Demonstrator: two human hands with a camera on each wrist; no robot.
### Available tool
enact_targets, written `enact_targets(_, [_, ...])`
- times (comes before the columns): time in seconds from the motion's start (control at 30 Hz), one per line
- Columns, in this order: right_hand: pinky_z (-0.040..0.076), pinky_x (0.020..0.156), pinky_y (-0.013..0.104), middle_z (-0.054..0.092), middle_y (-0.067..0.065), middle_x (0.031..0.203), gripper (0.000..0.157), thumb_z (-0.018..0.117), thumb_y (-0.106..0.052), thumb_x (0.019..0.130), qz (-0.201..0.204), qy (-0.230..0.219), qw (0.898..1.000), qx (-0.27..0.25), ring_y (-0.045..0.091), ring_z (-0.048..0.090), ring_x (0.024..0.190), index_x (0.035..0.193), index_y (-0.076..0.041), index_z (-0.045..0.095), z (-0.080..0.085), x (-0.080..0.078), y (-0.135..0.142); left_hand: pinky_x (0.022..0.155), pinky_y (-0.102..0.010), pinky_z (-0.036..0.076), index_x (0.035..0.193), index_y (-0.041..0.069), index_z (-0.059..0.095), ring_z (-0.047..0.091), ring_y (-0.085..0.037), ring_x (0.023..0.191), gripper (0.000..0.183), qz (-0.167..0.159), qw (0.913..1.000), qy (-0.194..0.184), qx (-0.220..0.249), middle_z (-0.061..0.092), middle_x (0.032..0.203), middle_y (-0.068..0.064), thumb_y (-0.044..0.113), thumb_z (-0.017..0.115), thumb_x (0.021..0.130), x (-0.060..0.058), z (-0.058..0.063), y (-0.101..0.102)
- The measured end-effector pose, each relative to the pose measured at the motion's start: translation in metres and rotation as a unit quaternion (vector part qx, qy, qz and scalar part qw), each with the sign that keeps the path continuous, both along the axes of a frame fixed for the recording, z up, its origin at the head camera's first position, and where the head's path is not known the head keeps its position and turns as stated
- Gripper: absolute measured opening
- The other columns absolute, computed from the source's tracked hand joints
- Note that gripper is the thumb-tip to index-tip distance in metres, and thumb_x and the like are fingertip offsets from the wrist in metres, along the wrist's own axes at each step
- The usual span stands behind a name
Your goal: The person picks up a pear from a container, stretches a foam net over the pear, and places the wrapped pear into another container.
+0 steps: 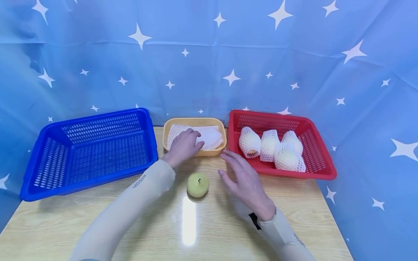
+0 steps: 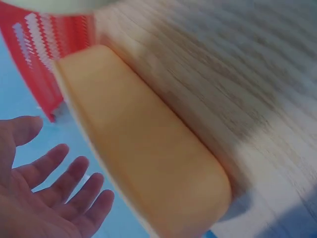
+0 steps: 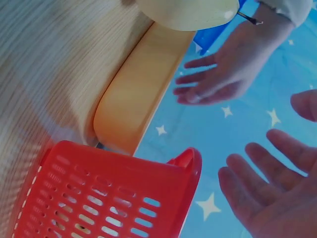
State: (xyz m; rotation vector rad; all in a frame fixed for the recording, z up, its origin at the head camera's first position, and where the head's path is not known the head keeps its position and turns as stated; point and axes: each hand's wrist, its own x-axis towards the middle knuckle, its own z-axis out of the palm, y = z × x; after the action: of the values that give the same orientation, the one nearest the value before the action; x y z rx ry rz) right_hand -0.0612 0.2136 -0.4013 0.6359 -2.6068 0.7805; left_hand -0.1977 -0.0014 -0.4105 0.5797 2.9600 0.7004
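Observation:
My left hand (image 1: 184, 145) hovers over the front of a small yellow basket (image 1: 196, 153), fingers relaxed and apart. White foam net sleeves (image 1: 210, 137) lie flat inside that basket. In the left wrist view the left hand (image 2: 59, 193) holds nothing, its fingers spread beside the basket's wall. My right hand (image 1: 246, 183) is held above the table near the red basket's front left corner, fingers loosely extended and holding nothing. Between the two forearms a green pear (image 1: 197, 185) stands on the table, stem up, without a sleeve.
A blue basket (image 1: 111, 154) with slotted walls stands at the left. The red basket (image 1: 313, 156) at the right holds several fruits in white foam nets (image 1: 269, 145). Behind them hangs a blue star-patterned cloth (image 1: 196, 65). Everything stands on a wood-grain table (image 1: 156, 224).

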Motion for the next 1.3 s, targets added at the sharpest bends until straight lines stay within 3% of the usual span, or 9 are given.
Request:
enact_targets(0.2, [0.045,0.112,0.045,0.055,0.007,0.15,0.048,0.073,-0.026,0.097,-0.007,-0.009,1.0,-0.005,0.024,0.054,0.136,0.139,-0.005,0.063,-0.001,0.001,0.003,0.089,-0.048,0.056,0.128,0.004,0.07,0.065,-0.03,0.102,0.054,0.029,0.9983,-0.043,-0.028,0.067,0.116,-0.015,0.047,0.071,0.094,-0.017,-0.008,0.004])
enact_targets(0.33, [0.045,0.112,0.046,0.055,0.007,0.15,0.047,0.073,-0.026,0.097,-0.01,-0.01,1.0,-0.007,0.023,0.054,0.136,0.138,-0.006,0.063,-0.002,0.0,0.004,0.088,-0.048,0.056,0.127,0.005,0.07,0.064,-0.029,0.102,0.057,0.028,0.9977,-0.055,-0.027,0.067,0.115,-0.013,0.048,0.076,0.09,-0.022,-0.01,0.006])
enact_targets(0.53, [0.045,0.112,0.045,0.056,0.007,0.15,0.046,0.072,-0.026,0.097,-0.011,-0.018,1.0,-0.008,0.023,0.054,0.136,0.138,-0.006,0.064,-0.002,0.0,0.003,0.084,-0.043,0.055,0.108,0.007,0.076,0.062,-0.025,0.094,0.028,0.032,0.9967,-0.072,-0.017,0.07,0.107,-0.009,0.03,0.076,0.093,-0.026,-0.014,0.004])
enact_targets(0.67, [0.045,0.112,0.046,0.056,0.007,0.15,0.045,0.072,-0.025,0.098,-0.013,-0.022,1.0,-0.01,0.023,0.054,0.136,0.138,-0.006,0.064,-0.003,0.0,0.003,0.079,-0.04,0.055,0.098,0.009,0.076,0.062,-0.024,0.087,0.013,0.047,0.9962,-0.073,0.007,0.072,0.098,-0.006,0.021,0.072,0.096,-0.026,-0.013,0.0])
enact_targets(0.9, [0.047,0.109,0.045,0.057,0.008,0.148,0.046,0.073,-0.024,0.097,-0.012,-0.009,1.0,-0.012,0.024,0.057,0.133,0.137,-0.005,0.064,-0.003,0.0,0.003,0.073,-0.038,0.051,0.099,0.009,0.074,0.061,-0.023,0.084,0.016,0.075,0.9927,-0.036,0.087,0.071,0.092,-0.006,0.024,0.07,0.098,-0.021,0.0,-0.013])
enact_targets(1.1, [0.047,0.109,0.046,0.058,0.009,0.147,0.045,0.073,-0.022,0.096,-0.008,-0.003,1.0,-0.015,0.025,0.056,0.133,0.136,-0.004,0.064,-0.003,-0.001,0.001,0.079,-0.039,0.054,0.101,0.007,0.074,0.066,-0.025,0.088,0.016,0.111,0.9719,0.001,0.208,0.074,0.097,-0.009,0.022,0.071,0.098,-0.011,0.013,-0.033])
enact_targets(1.3, [0.048,0.108,0.048,0.058,0.01,0.146,0.045,0.073,-0.02,0.096,-0.001,-0.004,1.0,-0.019,0.026,0.055,0.134,0.136,-0.004,0.064,-0.005,-0.001,-0.003,0.084,-0.041,0.058,0.101,0.004,0.071,0.069,-0.026,0.094,0.016,0.103,0.9454,0.014,0.309,0.072,0.103,-0.011,0.02,0.073,0.098,0.001,0.012,-0.044])
